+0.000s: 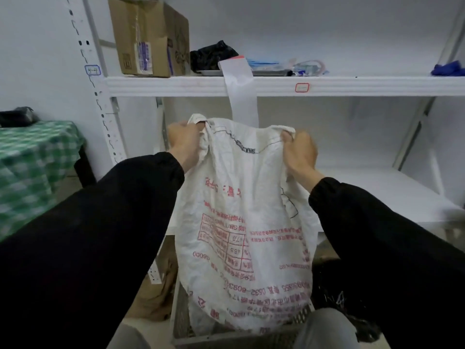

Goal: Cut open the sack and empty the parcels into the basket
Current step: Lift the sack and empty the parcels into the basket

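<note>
Two sleeves (pixel 100 235), two hands (pixel 185 144), one sack (pixel 246 222)

Left hand (pixel 185 141) and right hand (pixel 299 149) grip the upended sack (pixel 246 222) above the basket (pixel 180 313).

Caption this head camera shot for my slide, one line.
White printed sack gripped at its top corners by left hand and right hand, lower end inside the grey basket.
</note>
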Demonstrator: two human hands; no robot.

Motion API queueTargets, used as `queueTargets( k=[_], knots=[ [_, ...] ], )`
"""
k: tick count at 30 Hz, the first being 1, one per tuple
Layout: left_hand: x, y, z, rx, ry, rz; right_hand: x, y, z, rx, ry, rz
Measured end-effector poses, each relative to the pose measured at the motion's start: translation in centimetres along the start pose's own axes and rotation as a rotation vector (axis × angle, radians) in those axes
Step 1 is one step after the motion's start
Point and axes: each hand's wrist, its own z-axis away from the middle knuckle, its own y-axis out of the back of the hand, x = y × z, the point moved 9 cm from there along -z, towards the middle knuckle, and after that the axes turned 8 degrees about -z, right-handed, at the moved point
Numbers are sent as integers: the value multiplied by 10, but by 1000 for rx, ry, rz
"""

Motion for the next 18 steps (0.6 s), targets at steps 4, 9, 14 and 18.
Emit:
queueTargets(
  k=[4,9,14,18],
  knots=[
    [-19,-13,5,-79,46,-79,-6,-41,21,-222,104,-2],
    [-56,-25,21,-205,181,20,21,-92,67,-658,-149,-289],
    [-86,-39,26,-313,314,131,26,-117,95,-786,-163,-345],
    [-87,-51,39,-516,309,189,11,-129,97,-879,-205,-527]
  ],
)
